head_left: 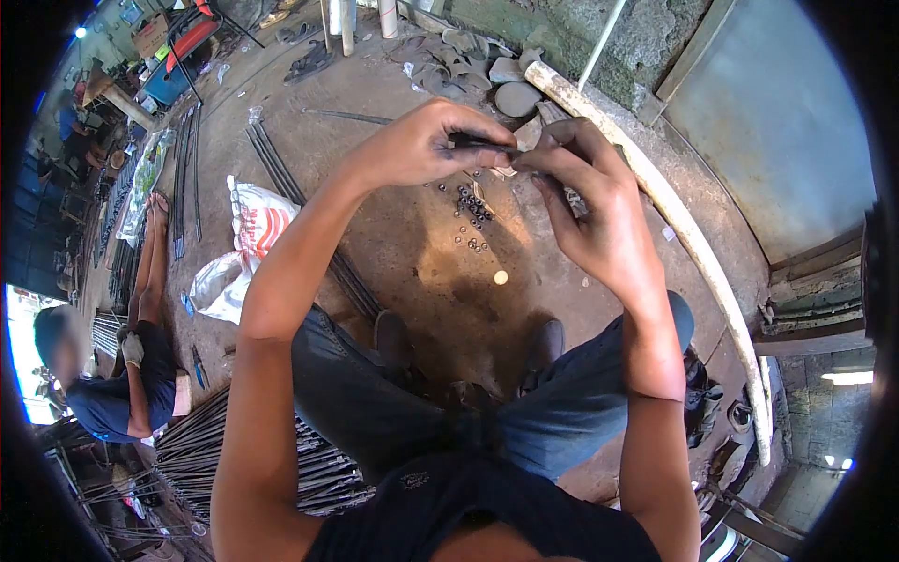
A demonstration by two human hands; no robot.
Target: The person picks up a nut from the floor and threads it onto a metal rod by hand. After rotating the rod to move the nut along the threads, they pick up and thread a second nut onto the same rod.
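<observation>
My left hand (pixel 435 143) and my right hand (pixel 599 197) are raised in front of me, their fingertips meeting. Thumb and fingers of each are pinched, and darkened with grime. Whatever small thing sits between the fingertips is hidden. On the floor beneath them lies a loose cluster of small shiny metal rings or nuts (pixel 475 208), with a few more scattered around it. A pale yellow round spot (pixel 501 277) shows on the floor nearer my feet.
A white printed sack (pixel 257 225) lies to the left beside long dark rods (pixel 351 281). A seated person (pixel 112 375) with a gloved hand is at far left, near a stack of rods (pixel 253 459). A long pale pole (pixel 693 225) curves along the right.
</observation>
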